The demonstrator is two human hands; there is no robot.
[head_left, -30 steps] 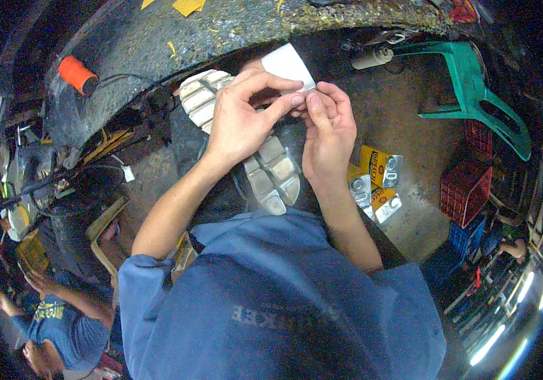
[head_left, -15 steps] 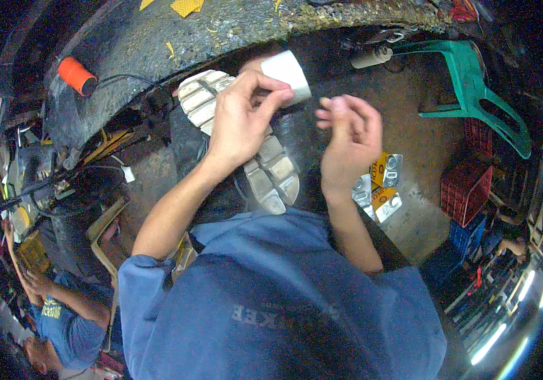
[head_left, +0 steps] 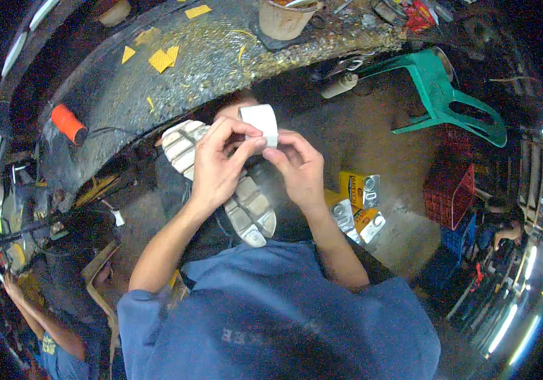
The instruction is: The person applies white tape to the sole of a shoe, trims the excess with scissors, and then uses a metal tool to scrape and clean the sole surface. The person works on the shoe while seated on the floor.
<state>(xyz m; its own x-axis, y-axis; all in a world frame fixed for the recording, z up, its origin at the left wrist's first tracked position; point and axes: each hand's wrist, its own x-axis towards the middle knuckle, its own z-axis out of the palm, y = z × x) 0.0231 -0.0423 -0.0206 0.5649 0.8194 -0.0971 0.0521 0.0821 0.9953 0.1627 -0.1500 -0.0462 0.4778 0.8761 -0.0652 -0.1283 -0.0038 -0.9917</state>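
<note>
A shoe sole (head_left: 250, 201), off-white with deep tread blocks, lies tread up across my lap, sloping from upper left to lower right. Above it, my left hand (head_left: 216, 166) pinches the lower edge of a white band that looks like a roll of wide tape (head_left: 259, 121). My right hand (head_left: 298, 170) is closed too, thumb and fingertips pressed together at the band's lower right corner. The two hands' fingertips nearly meet there. Part of the sole is hidden behind my left hand and wrist.
Ahead is a dark, worn bench (head_left: 214, 47) with yellow scraps (head_left: 161, 60), an orange spool (head_left: 68, 125) and a stained pot (head_left: 287, 20). To the right are yellow cans (head_left: 360, 187), a green plastic chair (head_left: 433, 95) and a red crate (head_left: 450, 196). Another person's arm (head_left: 50, 316) shows at lower left.
My right hand has come left from beside the white roll and now pinches its edge. My left hand still grips the roll. The whole view has shifted, showing more of the bench.
</note>
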